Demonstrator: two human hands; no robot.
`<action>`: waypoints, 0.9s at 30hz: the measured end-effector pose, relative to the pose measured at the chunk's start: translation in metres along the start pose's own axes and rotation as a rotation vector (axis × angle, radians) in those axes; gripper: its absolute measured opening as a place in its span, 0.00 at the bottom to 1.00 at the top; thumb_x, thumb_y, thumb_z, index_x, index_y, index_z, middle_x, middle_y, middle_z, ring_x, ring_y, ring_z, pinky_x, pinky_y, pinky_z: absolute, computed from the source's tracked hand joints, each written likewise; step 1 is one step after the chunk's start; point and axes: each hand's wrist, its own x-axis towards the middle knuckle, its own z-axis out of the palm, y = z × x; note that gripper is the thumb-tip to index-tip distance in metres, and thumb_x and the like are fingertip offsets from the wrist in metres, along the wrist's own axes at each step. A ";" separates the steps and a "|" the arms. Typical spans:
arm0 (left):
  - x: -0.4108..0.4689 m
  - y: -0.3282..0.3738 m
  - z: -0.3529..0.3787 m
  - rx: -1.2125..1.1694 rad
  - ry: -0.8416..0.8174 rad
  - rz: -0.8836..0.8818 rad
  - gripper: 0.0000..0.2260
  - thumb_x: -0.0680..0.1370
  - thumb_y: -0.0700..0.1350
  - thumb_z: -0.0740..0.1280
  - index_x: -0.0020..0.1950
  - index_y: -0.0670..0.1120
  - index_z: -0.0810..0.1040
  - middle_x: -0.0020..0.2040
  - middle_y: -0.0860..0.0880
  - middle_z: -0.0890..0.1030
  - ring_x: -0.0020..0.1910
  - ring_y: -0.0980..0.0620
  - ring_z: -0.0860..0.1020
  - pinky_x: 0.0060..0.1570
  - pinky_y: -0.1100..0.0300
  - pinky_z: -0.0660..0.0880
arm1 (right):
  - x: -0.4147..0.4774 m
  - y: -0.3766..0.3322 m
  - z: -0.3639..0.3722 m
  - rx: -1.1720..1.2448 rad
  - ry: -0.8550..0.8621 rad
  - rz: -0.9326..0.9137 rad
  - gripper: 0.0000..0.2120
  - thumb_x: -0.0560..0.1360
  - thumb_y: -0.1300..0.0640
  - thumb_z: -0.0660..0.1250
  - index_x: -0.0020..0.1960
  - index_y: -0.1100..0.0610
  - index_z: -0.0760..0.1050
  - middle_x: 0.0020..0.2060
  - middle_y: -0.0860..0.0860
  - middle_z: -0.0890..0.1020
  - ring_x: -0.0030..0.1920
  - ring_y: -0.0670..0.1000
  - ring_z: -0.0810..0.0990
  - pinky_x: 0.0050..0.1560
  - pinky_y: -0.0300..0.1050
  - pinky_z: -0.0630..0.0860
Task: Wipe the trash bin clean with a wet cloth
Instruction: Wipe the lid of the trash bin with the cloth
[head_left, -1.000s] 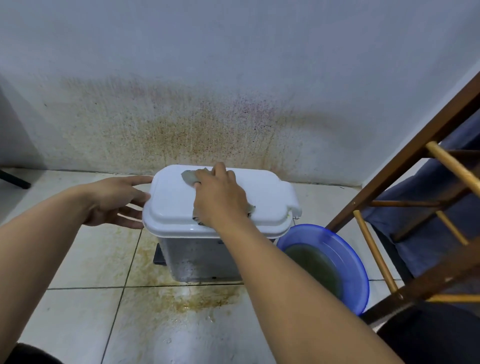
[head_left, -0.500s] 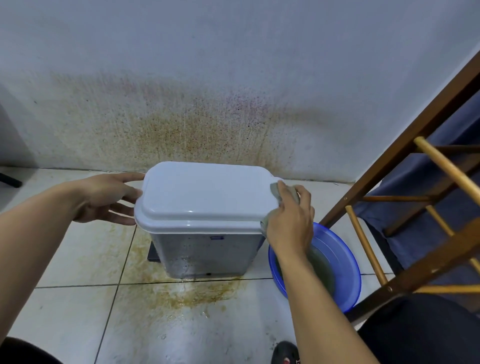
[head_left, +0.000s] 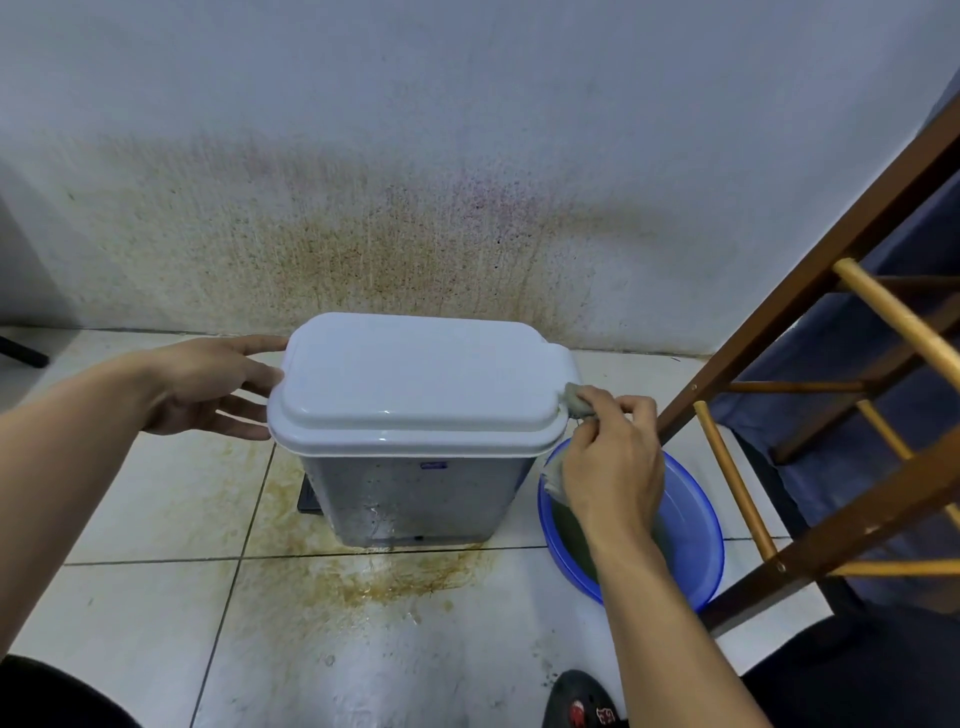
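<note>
Two hands at the trash bin (head_left: 415, 488), frame centre on the tiled floor (head_left: 130, 597). Left hand (head_left: 208, 384) flat, fingers straight against the lid's (head_left: 415, 379) left edge. Right hand (head_left: 613, 462) pinches a grey cloth (head_left: 576, 397) at the lid's right edge, over the blue basin (head_left: 691, 535).

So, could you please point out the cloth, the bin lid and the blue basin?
cloth (head_left: 575, 399): head view, the bunched end at the lid's right edge.
bin lid (head_left: 421, 379): head view, the middle of its flat top.
blue basin (head_left: 688, 514): head view, the bare inner wall on the right.
</note>
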 end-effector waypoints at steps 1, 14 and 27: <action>0.000 0.000 0.000 -0.002 0.001 0.001 0.25 0.84 0.37 0.65 0.77 0.59 0.72 0.57 0.42 0.87 0.45 0.43 0.85 0.44 0.47 0.86 | 0.000 0.001 0.000 -0.019 -0.058 -0.011 0.14 0.81 0.59 0.62 0.63 0.48 0.78 0.53 0.47 0.70 0.44 0.51 0.75 0.37 0.49 0.77; 0.000 -0.001 0.000 -0.007 0.007 -0.001 0.24 0.84 0.38 0.65 0.77 0.59 0.72 0.59 0.41 0.86 0.45 0.42 0.84 0.45 0.45 0.86 | 0.021 0.000 -0.021 -0.110 -0.240 -0.014 0.12 0.82 0.56 0.62 0.60 0.47 0.80 0.54 0.49 0.69 0.44 0.51 0.74 0.42 0.47 0.76; 0.000 -0.001 0.000 -0.004 -0.005 0.000 0.23 0.84 0.38 0.64 0.76 0.58 0.72 0.60 0.40 0.85 0.48 0.41 0.84 0.43 0.47 0.86 | 0.024 -0.001 -0.016 -0.064 -0.262 0.021 0.13 0.82 0.56 0.61 0.60 0.45 0.80 0.54 0.49 0.70 0.41 0.49 0.73 0.41 0.44 0.74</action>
